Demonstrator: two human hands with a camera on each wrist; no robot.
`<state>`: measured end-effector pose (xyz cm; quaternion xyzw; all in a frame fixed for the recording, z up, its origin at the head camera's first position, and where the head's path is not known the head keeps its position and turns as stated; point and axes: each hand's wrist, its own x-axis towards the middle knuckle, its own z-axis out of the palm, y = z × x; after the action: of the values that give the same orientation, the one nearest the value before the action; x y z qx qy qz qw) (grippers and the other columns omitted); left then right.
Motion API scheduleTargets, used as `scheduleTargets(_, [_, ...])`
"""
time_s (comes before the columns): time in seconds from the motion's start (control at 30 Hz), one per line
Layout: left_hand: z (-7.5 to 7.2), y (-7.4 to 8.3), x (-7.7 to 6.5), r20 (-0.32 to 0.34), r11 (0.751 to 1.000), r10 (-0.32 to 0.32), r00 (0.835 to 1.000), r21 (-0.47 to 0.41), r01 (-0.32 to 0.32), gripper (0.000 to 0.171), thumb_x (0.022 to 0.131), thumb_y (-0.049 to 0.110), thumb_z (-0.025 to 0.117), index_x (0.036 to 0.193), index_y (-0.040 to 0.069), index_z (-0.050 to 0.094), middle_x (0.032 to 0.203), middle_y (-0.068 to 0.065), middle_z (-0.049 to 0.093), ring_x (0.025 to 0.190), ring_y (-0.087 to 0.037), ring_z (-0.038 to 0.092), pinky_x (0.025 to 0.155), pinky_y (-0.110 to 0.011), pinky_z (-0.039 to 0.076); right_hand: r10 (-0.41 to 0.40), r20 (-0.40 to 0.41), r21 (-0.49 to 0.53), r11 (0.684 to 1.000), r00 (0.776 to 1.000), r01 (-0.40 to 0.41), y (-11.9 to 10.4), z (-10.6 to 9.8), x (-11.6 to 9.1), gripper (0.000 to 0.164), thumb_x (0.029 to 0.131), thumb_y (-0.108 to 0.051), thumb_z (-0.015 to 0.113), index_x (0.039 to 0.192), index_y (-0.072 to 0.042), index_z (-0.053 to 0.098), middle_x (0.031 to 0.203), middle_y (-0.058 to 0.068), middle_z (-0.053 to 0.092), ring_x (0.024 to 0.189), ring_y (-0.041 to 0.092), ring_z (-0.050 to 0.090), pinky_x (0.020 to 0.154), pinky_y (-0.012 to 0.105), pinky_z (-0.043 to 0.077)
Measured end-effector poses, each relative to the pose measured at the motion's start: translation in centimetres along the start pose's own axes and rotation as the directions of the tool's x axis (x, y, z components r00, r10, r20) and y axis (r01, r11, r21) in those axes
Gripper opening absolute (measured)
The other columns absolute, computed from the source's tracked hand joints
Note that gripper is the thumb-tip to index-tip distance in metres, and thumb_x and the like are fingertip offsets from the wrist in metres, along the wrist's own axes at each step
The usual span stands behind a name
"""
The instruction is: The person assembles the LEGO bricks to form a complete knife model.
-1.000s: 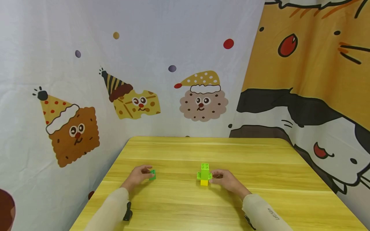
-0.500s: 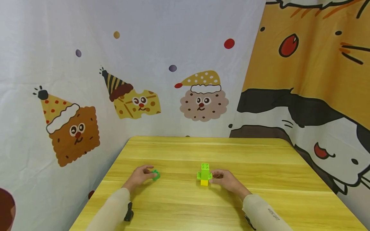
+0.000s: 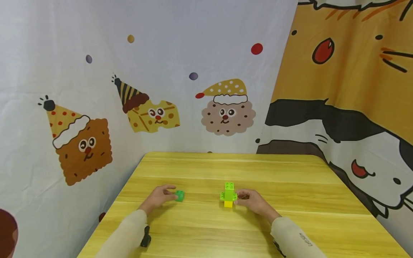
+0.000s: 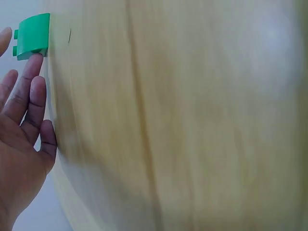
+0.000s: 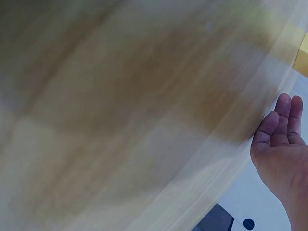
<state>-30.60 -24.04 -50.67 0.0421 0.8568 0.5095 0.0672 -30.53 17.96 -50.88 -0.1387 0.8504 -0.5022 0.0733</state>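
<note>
In the head view, a green toy building brick (image 3: 179, 196) sits on the table at the fingertips of my left hand (image 3: 159, 196). The left wrist view shows a fingertip touching the side of this brick (image 4: 33, 37), the thumb apart from it. Right of it stands an upright stack of building bricks (image 3: 229, 195), with light green bricks above a yellow one and a light green piece projecting on each side. My right hand (image 3: 255, 202) holds the stack's right side between thumb and forefinger. In the right wrist view, the contact is out of frame.
The wooden table (image 3: 206, 229) carries the bricks, its far edge near a white cloth (image 3: 180, 36) printed with cartoon snacks. An orange cloth with cartoon animals (image 3: 355, 71) hangs at the right.
The green brick has slid right across the table and turned, with my left hand following and more of the brick now showing. My right hand and the stack have stayed put.
</note>
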Motion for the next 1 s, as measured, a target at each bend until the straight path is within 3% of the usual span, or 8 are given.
scheduleTargets(0.37, [1.6,0.8,0.3,0.123,0.998,0.066,0.990,-0.009,-0.065,0.061,0.092,0.026,0.073,0.143,0.002,0.049,0.119,-0.015,0.066,0.111,-0.035,0.061,0.092,-0.061,0.044,0.000,-0.007,0.019,1.000,1.000,0.000,0.1,0.1,-0.1,0.043,0.088,-0.024,0.077,0.124,-0.004,0.066,0.111,0.009,0.064,0.099,0.022,0.059,0.081,0.039,0.051])
scheduleTargets(0.47, [1.8,1.0,0.5,0.103,0.997,0.075,0.992,0.002,-0.076,0.057,0.092,0.022,0.073,0.141,0.001,0.052,0.113,-0.011,0.067,0.105,-0.030,0.062,0.089,-0.054,0.047,-0.003,-0.008,0.020,1.000,1.000,0.004,0.0,0.1,-0.1,0.043,0.088,-0.023,0.077,0.124,-0.004,0.066,0.112,0.009,0.064,0.099,0.023,0.059,0.081,0.040,0.051])
scheduleTargets(0.67, [2.1,1.2,1.0,-0.001,0.998,0.050,0.999,0.026,-0.050,0.046,0.091,0.012,0.073,0.133,0.001,0.059,0.104,-0.006,0.065,0.096,-0.022,0.059,0.077,-0.038,0.048,-0.008,-0.011,0.015,1.000,1.000,0.009,0.0,0.1,-0.1,0.042,0.088,-0.023,0.077,0.124,-0.004,0.067,0.112,0.008,0.064,0.099,0.022,0.059,0.081,0.039,0.050])
scheduleTargets(1.0, [2.4,1.1,1.1,0.046,0.991,0.107,0.993,0.072,-0.110,0.027,0.090,0.016,0.075,0.114,0.004,0.071,0.101,-0.004,0.066,0.094,-0.020,0.059,0.079,-0.039,0.050,-0.011,-0.009,0.005,1.000,1.000,0.011,0.3,0.1,0.1,0.042,0.088,-0.025,0.078,0.122,-0.004,0.067,0.110,0.008,0.064,0.098,0.021,0.059,0.081,0.037,0.050])
